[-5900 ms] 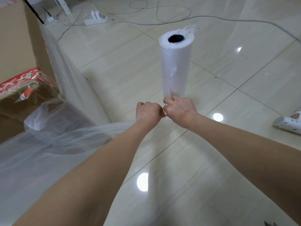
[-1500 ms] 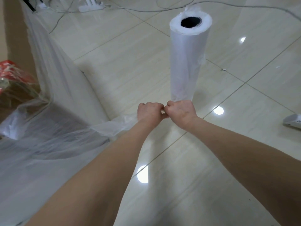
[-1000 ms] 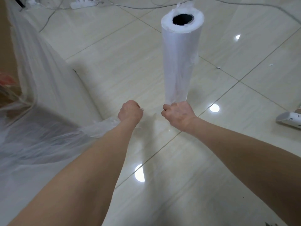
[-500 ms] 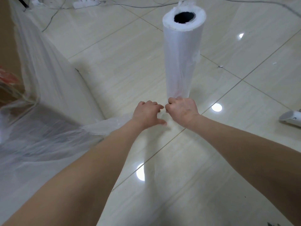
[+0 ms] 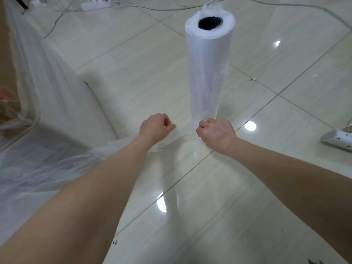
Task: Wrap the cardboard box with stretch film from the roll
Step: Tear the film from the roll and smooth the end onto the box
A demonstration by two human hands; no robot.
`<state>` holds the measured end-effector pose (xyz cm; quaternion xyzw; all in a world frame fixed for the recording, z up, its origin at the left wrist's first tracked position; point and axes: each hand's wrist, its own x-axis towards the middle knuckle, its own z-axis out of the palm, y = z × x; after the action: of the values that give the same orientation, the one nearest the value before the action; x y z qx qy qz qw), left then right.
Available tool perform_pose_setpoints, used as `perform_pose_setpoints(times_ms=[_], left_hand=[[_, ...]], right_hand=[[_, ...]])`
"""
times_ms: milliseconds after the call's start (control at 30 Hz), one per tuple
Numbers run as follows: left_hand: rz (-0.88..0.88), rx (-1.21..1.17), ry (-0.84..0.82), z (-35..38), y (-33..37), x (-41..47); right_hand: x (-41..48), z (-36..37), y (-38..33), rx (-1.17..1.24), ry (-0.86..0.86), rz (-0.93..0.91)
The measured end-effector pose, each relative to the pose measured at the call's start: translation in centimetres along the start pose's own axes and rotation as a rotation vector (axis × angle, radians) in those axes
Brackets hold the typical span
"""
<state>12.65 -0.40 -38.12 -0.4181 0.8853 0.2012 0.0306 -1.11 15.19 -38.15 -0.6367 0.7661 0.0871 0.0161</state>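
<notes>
**A:** Glossy cream floor [image 5: 266, 187] tiles fill our view, ceiling lights mirrored in them, and our roll [image 5: 207, 73] stands upright on end straight ahead, its dark core facing up.

**B:** And we've got both fists low in front of it. Our left hand [image 5: 155, 127] is curled tight round a gathered bunch of stretch film [image 5: 106, 151].

**A:** Right, and our right hand [image 5: 216, 133] is clenched on the film just at the roll's foot, knuckles up. The two hands are apart, with a thin, taut web of film between them.

**B:** Whether that web is whole or torn, we cannot tell; it's too clear against the tiles.

**A:** From our left fist the film fans out wide to the left, over the cardboard box [image 5: 4, 54] at the frame's edge. We see its brown side, with a bit of red print behind the wrap.

**B:** Far back we spot a power strip [image 5: 95, 3] and loose cables [image 5: 171, 8] on the tiles, and a white shoe [image 5: 337, 138] at the right edge.
</notes>
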Motion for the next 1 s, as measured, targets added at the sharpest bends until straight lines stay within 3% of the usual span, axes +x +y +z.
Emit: perform_pose_setpoints(times_ms=[133,333,600,733,867,1000], left_hand=[[0.111,0.236,-0.221,2.6,3.1,-0.6],[-0.080,0.123,-0.134,3.0,3.3,0.3],[0.072,0.033,-0.114,2.3,1.2,-0.6],[0.112,0.069,-0.088,2.7,0.9,-0.7],[0.148,0.132,-0.170,3.6,2.0,-0.5],[0.145,0.171,-0.084,3.6,2.7,-0.2]], right_hand=[[0.2,-0.1,-0.8,0.019,0.024,-0.003],[0.4,-0.2,-0.9,-0.006,0.022,0.017],[3.5,0.1,-3.4,0.003,-0.056,0.036],[3.7,0.3,-3.2,-0.001,-0.035,0.031],[3.4,0.6,-2.9,0.059,-0.018,0.042],[3.2,0.7,-2.8,0.049,0.003,0.057]])
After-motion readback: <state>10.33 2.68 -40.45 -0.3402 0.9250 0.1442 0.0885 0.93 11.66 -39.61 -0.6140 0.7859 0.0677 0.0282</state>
